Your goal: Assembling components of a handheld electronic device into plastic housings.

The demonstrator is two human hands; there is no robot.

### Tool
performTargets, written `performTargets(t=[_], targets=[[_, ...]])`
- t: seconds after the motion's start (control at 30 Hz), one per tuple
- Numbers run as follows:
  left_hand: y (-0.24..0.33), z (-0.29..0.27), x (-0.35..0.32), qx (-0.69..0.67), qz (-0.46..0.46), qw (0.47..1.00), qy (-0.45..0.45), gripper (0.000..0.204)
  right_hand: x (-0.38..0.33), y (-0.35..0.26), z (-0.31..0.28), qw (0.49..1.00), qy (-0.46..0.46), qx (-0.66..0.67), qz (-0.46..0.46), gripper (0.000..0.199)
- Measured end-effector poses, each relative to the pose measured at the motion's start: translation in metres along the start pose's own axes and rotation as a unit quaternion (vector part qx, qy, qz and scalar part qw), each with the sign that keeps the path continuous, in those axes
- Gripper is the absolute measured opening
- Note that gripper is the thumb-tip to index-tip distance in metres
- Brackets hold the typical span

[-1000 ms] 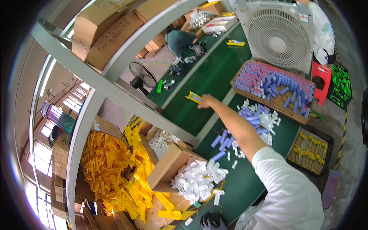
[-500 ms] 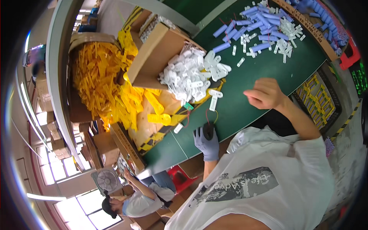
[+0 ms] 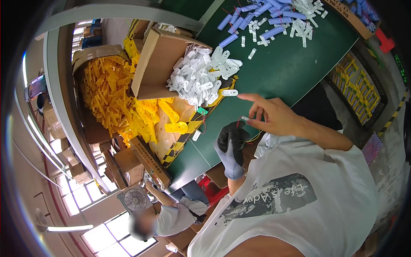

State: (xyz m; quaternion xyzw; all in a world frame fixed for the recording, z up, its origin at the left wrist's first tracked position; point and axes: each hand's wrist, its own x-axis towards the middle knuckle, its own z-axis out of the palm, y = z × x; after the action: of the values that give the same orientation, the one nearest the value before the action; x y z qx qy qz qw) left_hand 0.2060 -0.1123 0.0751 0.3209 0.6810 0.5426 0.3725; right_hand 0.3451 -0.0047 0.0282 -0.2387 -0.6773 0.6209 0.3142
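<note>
Assembly step, mid-way: gloved left hand (image 3: 231,147) gripping wired part (image 3: 242,136); bare right hand (image 3: 274,118) pinching small white piece (image 3: 245,118), index extended. Next prob: seat piece w/ care. White plastic pile (image 3: 199,79) at 11 o'clock.

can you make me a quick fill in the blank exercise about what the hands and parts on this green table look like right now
1. The left hand wears a dark ____.
2. The bare right hand pinches a small ____ part between its fingertips.
3. The heap of white plastic pieces spills from a ____ box.
4. The parts piled left of that box are ____ in colour.

Missing words: glove; white; cardboard; yellow
</note>
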Motion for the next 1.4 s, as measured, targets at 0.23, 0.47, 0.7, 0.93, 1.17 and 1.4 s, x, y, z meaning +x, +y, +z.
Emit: performTargets(t=[0.23,0.47,0.7,0.93,1.17,1.4], targets=[[0.01,0.017,0.004,0.016,0.013,0.999,-0.049,0.041,0.004,0.016,-0.019,0.984,-0.171,0.039,0.018,0.032],[0.01,0.014,0.007,-0.051,-0.021,0.997,-0.059,0.04,0.008,0.019,-0.027,0.951,-0.114,0.263,0.114,0.027],[0.001,0.012,0.022,0.05,-0.025,0.987,-0.149,0.041,0.014,0.007,-0.045,0.956,0.096,0.271,0.065,0.036],[-0.026,0.005,0.023,0.013,-0.01,0.987,-0.163,0.044,0.014,0.022,-0.056,0.958,0.158,0.241,0.006,0.027],[-0.036,0.015,0.008,-0.21,-0.055,0.961,-0.172,0.031,0.016,0.03,-0.058,0.96,0.182,0.213,0.024,0.025],[-0.055,-0.007,0.019,-0.312,-0.01,0.924,-0.223,0.027,0.015,0.021,-0.053,0.972,0.173,0.133,0.09,0.022]])
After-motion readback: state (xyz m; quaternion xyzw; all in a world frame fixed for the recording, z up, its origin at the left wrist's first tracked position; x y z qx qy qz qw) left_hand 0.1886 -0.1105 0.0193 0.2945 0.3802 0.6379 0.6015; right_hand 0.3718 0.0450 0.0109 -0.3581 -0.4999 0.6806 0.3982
